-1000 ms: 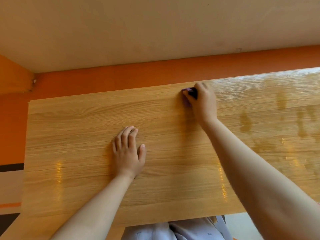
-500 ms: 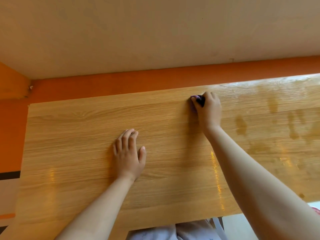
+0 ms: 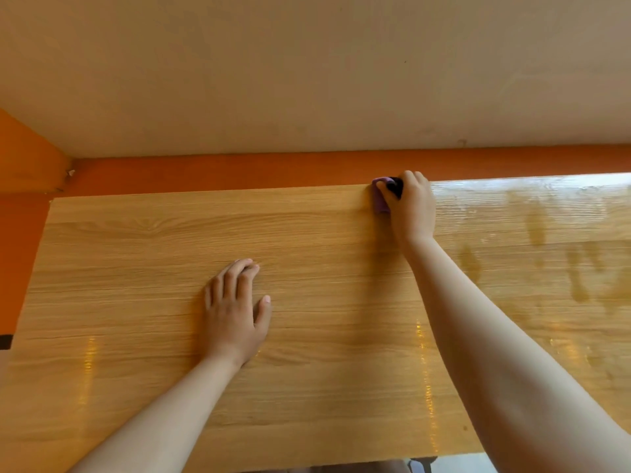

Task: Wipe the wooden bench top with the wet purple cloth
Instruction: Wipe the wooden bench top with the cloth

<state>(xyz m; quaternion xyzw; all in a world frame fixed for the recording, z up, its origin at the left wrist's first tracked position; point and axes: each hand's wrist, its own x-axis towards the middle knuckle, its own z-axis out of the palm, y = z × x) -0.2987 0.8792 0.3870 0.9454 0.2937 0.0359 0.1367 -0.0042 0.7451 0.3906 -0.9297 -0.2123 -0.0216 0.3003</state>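
- Surface (image 3: 136,302): light wood-grain top that fills most of the view from the near edge to the wall. Narrow streaks of reflected light lie on its near half.
- Left hand (image 3: 235,312): released, palm down and flat on the surface left of centre. The fingers are straight and close together, the thumb is spread to the right, and the bare forearm enters from the lower left.
- Right forearm (image 3: 495,336): bare, crossing the surface diagonally from the lower right corner towards the far edge.
- Wet patch (image 3: 532,213): glossy area with darker damp blotches on the right part of the surface, to the right of the right hand.
- Right hand (image 3: 411,206): fingers curled around the purple cloth, pressing it onto the surface at the far edge, right of centre.
- Purple cloth (image 3: 380,199): bunched small, showing only at the left side of the right hand, touching the surface just beside its far edge.
- Orange band (image 3: 239,172): wall strip directly behind the far edge.
- Beige wall (image 3: 307,80): plain, above the orange band.
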